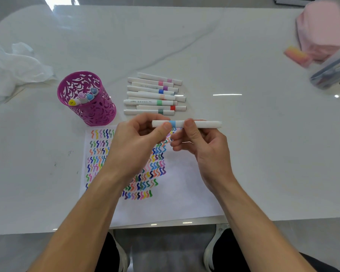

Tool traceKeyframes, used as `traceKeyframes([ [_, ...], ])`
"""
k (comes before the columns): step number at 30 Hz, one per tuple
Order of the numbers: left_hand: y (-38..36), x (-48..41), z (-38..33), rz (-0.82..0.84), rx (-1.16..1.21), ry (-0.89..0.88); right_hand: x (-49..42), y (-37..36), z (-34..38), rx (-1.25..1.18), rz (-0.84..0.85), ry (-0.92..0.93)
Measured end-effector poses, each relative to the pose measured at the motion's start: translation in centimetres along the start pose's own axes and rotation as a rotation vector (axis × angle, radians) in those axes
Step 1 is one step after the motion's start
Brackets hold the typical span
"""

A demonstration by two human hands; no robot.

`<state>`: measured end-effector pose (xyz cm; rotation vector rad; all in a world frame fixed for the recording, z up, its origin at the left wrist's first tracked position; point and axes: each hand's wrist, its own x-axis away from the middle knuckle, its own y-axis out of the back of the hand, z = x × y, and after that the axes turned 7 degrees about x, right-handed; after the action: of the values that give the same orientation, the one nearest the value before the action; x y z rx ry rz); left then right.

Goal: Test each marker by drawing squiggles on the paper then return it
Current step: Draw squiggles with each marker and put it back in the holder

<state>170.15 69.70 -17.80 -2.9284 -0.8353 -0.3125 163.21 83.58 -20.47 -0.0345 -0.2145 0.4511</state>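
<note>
A white marker with a light-blue band [204,124] lies level above the paper, held at both sides. My left hand [137,138] pinches its left, capped end with thumb and fingers. My right hand [202,146] grips the barrel just right of the band. Under my hands lies the white paper [177,193], covered on its left half with rows of coloured squiggles. Several white markers [154,94] with coloured bands lie side by side behind the paper. A purple cut-out pen cup [90,103] at the left holds several more markers.
Crumpled white tissue [14,67] lies at the far left. A pink cloth [322,28], a pink-orange block [296,54] and a clear plastic case [332,75] sit at the far right. The table's front edge [165,225] runs just below the paper.
</note>
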Motion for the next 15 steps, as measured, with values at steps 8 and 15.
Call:
traceKeyframes([
  [8, 1.7, -0.5, -1.9, -0.196, 0.206, -0.239, -0.2, 0.3, -0.2, 0.11, -0.064, -0.018],
  [15, 4.9, -0.2, -3.4, -0.508, 0.087, -0.568, -0.2, 0.1, -0.5, 0.188, -0.088, 0.016],
])
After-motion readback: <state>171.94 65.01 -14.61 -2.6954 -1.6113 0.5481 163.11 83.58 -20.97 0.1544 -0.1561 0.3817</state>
